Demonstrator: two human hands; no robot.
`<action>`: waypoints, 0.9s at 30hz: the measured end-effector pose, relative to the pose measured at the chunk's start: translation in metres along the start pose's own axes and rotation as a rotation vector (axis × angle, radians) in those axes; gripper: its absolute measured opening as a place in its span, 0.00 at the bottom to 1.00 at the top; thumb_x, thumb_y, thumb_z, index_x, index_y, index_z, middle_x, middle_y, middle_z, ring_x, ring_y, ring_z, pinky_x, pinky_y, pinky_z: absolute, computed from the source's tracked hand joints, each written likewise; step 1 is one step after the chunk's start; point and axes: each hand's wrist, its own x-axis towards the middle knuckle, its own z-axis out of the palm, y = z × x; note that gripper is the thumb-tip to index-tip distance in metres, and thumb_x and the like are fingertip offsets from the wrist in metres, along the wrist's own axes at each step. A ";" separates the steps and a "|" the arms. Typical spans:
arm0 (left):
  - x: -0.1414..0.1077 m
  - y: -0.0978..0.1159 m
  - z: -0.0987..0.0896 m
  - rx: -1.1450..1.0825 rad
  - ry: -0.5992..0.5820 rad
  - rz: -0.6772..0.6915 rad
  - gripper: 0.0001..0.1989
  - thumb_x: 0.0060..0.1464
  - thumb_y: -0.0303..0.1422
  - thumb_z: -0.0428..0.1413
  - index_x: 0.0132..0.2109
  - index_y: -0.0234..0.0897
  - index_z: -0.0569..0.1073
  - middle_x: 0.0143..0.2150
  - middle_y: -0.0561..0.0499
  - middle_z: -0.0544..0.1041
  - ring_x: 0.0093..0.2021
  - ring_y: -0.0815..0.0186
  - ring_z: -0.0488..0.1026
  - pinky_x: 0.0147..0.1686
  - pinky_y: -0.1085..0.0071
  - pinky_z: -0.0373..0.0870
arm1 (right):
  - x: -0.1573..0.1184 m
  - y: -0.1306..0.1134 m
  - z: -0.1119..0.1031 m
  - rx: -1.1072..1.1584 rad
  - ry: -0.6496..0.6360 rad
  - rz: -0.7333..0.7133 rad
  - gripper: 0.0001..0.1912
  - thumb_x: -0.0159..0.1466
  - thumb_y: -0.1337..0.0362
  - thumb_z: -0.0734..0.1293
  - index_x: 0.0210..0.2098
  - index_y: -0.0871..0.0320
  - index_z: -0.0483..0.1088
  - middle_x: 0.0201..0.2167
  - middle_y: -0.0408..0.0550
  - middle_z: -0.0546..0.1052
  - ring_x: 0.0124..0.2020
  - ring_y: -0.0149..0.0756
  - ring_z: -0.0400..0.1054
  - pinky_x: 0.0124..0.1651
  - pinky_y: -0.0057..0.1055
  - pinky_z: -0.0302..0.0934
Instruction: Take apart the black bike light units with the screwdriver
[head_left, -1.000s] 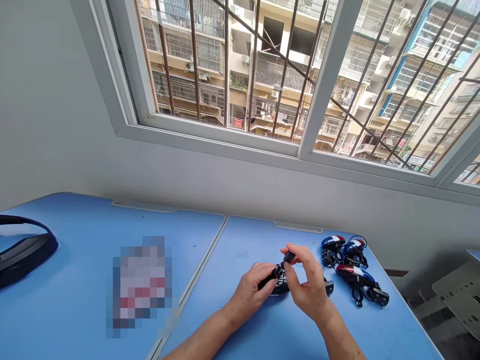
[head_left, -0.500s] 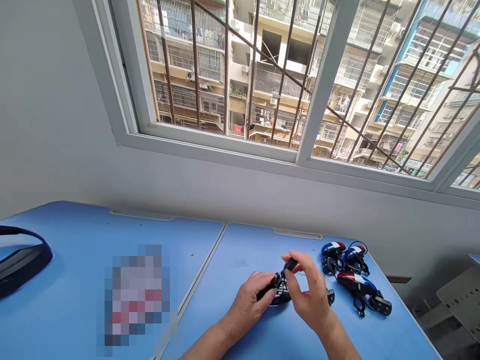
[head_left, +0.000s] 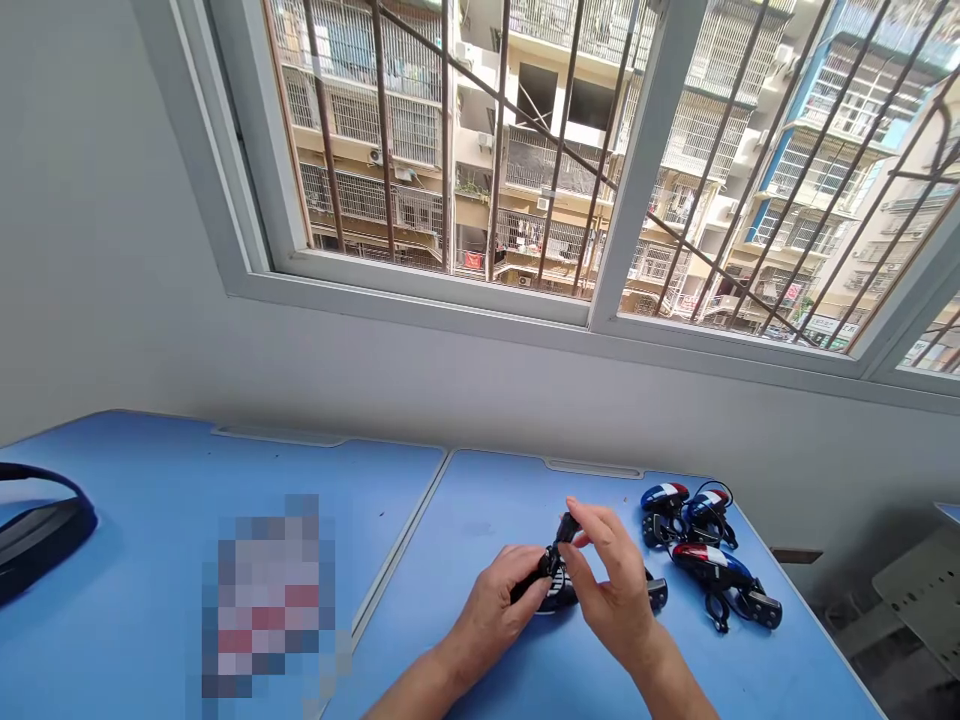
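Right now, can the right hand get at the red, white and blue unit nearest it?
Probably yes: the right hand sits close to that unit, only the end of a black unit between them. But it pinches a small black part and would likely release first.

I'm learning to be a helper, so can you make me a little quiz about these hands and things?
1. True or false: the right hand is pinching a small black piece.
2. How many red, white and blue gadgets sit to the right of the hands?
3. Fill in the word: the window has metal ____ across it.

Key: 1 true; 2 three; 3 bars.
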 end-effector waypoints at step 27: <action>-0.001 0.000 0.000 -0.001 -0.015 -0.022 0.10 0.58 0.31 0.50 0.42 0.39 0.76 0.42 0.50 0.78 0.45 0.59 0.70 0.47 0.67 0.67 | 0.000 0.001 -0.004 0.046 0.020 0.037 0.21 0.63 0.74 0.65 0.54 0.52 0.65 0.40 0.49 0.72 0.33 0.33 0.67 0.31 0.29 0.67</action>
